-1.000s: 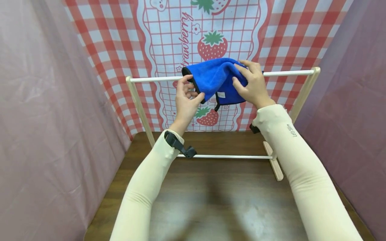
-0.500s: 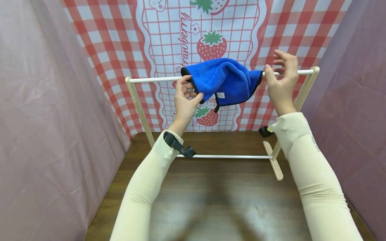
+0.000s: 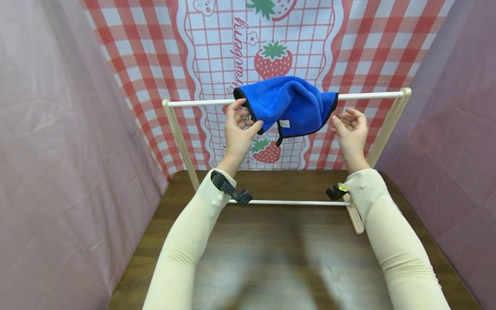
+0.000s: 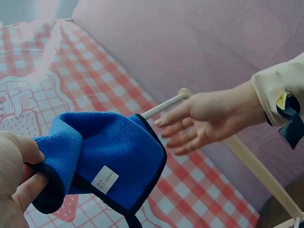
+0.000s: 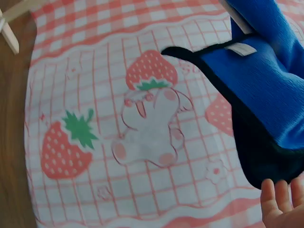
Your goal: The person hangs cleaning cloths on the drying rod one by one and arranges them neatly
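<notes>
A blue towel point(image 3: 302, 103) with black edging lies bunched over the white top rail point(image 3: 370, 95) of a wooden rack. Its white label point(image 4: 104, 179) and a black hanging loop show at the lower edge. My left hand point(image 3: 239, 131) pinches the towel's left edge between thumb and fingers. Beside the towel's right edge is my right hand point(image 3: 353, 135), fingers loosely bent, holding nothing. In the right wrist view, the fingertips point(image 5: 269, 190) appear right at the black edging. The left wrist view has the right hand point(image 4: 204, 118) just beyond the towel's corner.
The rack's wooden side posts point(image 3: 180, 146) stand on a brown table point(image 3: 271, 254), with a lower white bar point(image 3: 294, 202) between them. Behind hangs a red-checked strawberry cloth point(image 3: 217, 47). Pink curtains point(image 3: 58, 150) close in both sides.
My right hand has let go of the towel's top right part, swung out to the right, then come down and back beside its right edge. My left hand keeps its pinch.
</notes>
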Demonstrator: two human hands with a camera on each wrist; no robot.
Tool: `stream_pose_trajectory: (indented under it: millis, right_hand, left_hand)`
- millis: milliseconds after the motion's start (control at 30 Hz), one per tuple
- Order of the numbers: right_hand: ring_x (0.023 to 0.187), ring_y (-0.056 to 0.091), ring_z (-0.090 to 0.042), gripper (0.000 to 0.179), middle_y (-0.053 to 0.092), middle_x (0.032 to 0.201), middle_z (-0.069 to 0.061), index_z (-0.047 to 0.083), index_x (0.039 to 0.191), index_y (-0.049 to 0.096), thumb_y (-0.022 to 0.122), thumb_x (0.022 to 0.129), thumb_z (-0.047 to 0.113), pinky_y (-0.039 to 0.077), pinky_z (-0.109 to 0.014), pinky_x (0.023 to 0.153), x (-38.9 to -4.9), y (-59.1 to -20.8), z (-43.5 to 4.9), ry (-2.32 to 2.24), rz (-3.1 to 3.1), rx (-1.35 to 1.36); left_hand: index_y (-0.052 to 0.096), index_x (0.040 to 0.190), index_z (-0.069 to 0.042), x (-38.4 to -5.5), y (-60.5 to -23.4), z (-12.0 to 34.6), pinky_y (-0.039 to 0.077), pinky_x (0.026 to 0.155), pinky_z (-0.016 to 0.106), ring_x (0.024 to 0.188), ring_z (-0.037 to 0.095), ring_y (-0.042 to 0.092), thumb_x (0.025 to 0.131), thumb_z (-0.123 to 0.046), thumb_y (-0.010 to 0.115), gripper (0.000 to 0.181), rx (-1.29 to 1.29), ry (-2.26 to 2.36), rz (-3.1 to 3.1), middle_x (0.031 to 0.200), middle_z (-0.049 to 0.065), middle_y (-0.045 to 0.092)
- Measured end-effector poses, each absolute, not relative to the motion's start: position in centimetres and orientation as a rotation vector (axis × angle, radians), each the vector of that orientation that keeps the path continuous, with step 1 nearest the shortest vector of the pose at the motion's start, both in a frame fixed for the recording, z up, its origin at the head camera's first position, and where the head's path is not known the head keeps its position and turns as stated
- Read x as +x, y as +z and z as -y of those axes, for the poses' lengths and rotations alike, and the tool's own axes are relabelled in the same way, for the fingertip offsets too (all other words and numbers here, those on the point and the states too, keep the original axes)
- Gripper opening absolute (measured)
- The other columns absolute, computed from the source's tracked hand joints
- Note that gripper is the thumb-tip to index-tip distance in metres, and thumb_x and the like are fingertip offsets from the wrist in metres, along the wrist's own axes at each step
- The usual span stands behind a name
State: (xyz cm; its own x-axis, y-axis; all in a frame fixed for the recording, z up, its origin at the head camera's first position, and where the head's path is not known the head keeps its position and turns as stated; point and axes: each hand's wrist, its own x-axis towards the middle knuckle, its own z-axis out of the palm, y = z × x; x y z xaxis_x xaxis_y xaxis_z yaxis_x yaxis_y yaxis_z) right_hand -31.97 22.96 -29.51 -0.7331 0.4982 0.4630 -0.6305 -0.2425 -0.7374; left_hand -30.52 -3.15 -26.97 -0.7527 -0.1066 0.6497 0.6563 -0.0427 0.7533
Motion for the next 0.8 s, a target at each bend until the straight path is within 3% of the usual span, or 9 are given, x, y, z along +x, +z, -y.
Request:
stream_pose_trajectory:
  millis: [167,300,567,800]
  right_hand:
    - [0.075,0.061,-0.013,0.031,0.062,0.088,-0.007,0.003,0.111,0.054,0.062,0.088,-0.016,0.057,-0.021,0.062,-32.2,-29.8,-22.1,2.154,1.277,0.200]
    - [0.072,0.061,-0.014,0.032,0.062,0.083,-0.007,0.001,0.105,0.058,0.060,0.084,-0.023,0.058,-0.023,0.061,-32.1,-29.4,-21.7,2.191,1.230,0.222]
    - [0.070,0.062,-0.016,0.024,0.062,0.082,-0.010,-0.001,0.097,0.068,0.063,0.084,-0.021,0.058,-0.024,0.061,-31.0,-27.5,-22.5,2.248,1.210,0.256]
    - [0.071,0.057,-0.014,0.026,0.060,0.083,-0.009,0.000,0.095,0.072,0.060,0.086,-0.021,0.055,-0.020,0.052,-30.7,-24.7,-24.0,2.232,1.185,0.228]
  left_hand:
    - [0.048,0.134,-0.002,-30.5,-26.9,3.3,0.056,0.071,0.026,0.080,0.016,0.060,0.082,0.014,0.071,0.059,-0.581,-1.872,1.687,0.102,0.013,0.060]
    - [0.051,0.131,-0.001,-30.4,-26.7,3.6,0.057,0.074,0.028,0.083,0.015,0.062,0.083,0.012,0.072,0.054,-0.583,-1.866,1.688,0.104,0.015,0.063]
    - [0.068,0.111,0.008,-30.3,-25.6,4.3,0.058,0.072,0.027,0.079,0.012,0.066,0.084,0.008,0.073,0.027,-0.545,-1.807,1.662,0.099,0.022,0.070]
    - [0.066,0.123,0.005,-30.9,-24.0,6.0,0.058,0.068,0.025,0.084,0.012,0.066,0.090,0.004,0.070,0.033,-0.485,-1.931,1.695,0.106,0.021,0.069]
